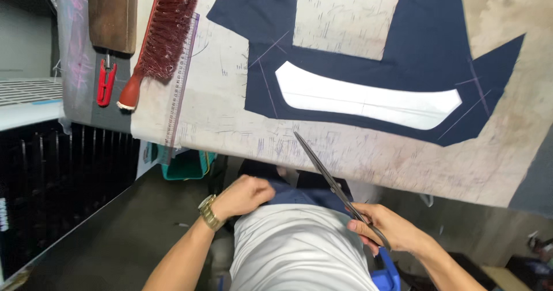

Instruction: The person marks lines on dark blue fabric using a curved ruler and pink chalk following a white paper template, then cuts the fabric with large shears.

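Head view: right hand (387, 226) is closed around the handles of the scissors (337, 188), fingers through or over the loops, exact threading not readable. Blades run up and away from that grip, tip lying over the near edge of the cutting table (403, 170). Blades look shut or nearly so, hard to say. Held that way the tool looks parked rather than cutting: the tip is short of the cloth.

Left hand (245, 194) is curled into a loose fist at the waist, level with the right grip and well to its left, wrist carrying a gold watch (208, 212). Whether it pinches anything, can't tell; it sits against the blue waistband area.

Beyond the scissor tip: navy fabric piece (426, 49), flat on the table, angular cut outline, faint chalk lines near the corners. On it lies a white pattern piece (368, 98), a long curved strip, wholly inside the navy outline, probably a cutting template.

Far left of the grip, at the table end: red-bristled brush (161, 37), clear ruler (181, 78) just beside it, red thread snips (105, 82), wooden block (112, 12).
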